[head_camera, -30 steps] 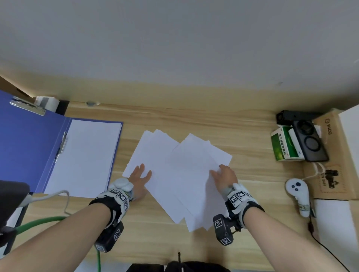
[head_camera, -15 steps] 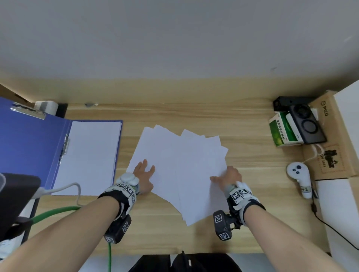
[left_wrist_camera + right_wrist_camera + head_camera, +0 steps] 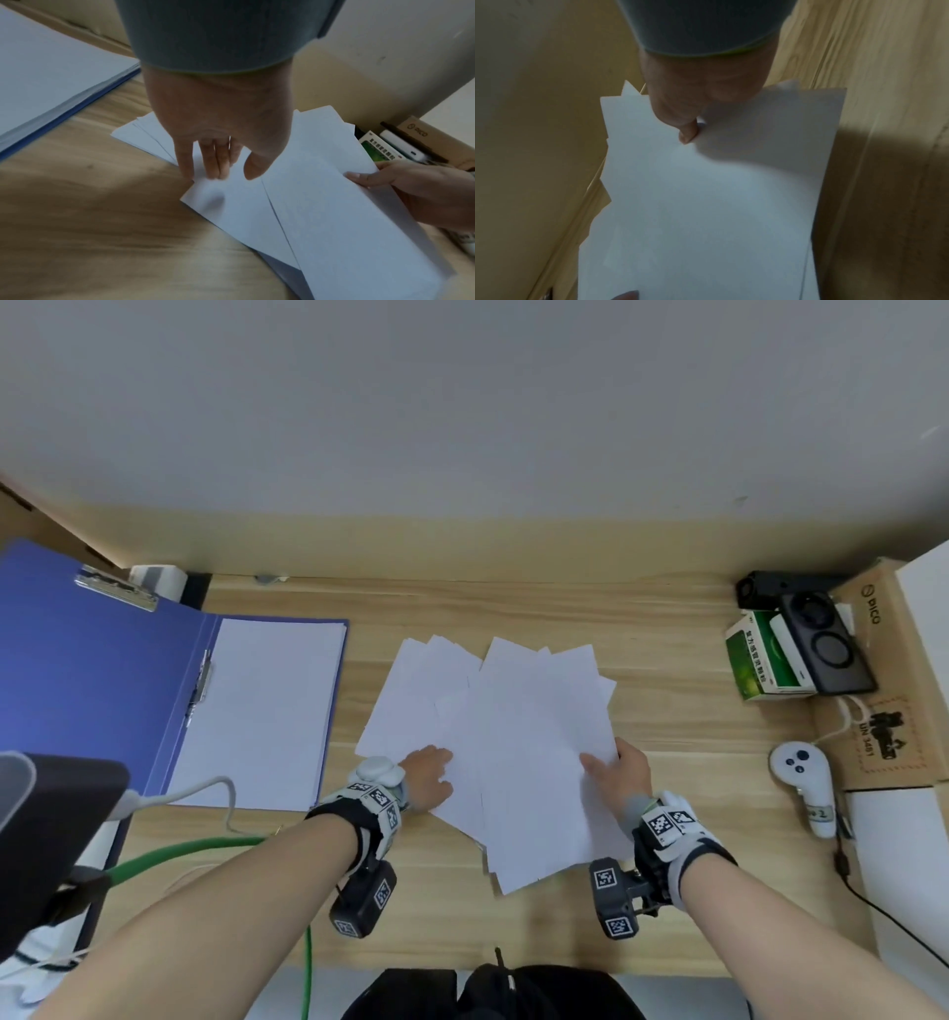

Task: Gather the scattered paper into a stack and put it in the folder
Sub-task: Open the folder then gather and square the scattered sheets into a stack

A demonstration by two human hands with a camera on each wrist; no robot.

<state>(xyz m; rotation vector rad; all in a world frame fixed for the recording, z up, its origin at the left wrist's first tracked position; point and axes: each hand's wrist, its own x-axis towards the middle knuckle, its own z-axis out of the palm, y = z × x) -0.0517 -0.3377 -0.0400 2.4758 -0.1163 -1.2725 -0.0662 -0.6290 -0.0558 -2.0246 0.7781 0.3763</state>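
Note:
Several white paper sheets (image 3: 513, 737) lie fanned and overlapping in the middle of the wooden desk (image 3: 667, 721). My left hand (image 3: 429, 778) is at their left edge, its straight fingers (image 3: 210, 162) pressing down on the lower sheets beside the upper sheets' edge. My right hand (image 3: 613, 773) pinches the right edge of the papers (image 3: 706, 203), thumb (image 3: 687, 132) on top and the other fingers hidden underneath; the sheet bends up there. At the left, the blue folder (image 3: 77, 685) lies open, a white paper stack (image 3: 267, 711) in its right half.
A green box (image 3: 760, 660), a black device (image 3: 821, 649), a white controller (image 3: 803, 778) and a cardboard box (image 3: 883, 685) crowd the right side. A green cable (image 3: 179, 852) and a dark object (image 3: 51, 814) sit at the near left.
The spread sheets have been drawn into a narrower fan. My right hand went from lying flat on the paper to pinching its right edge. My left hand slid right against the left edge.

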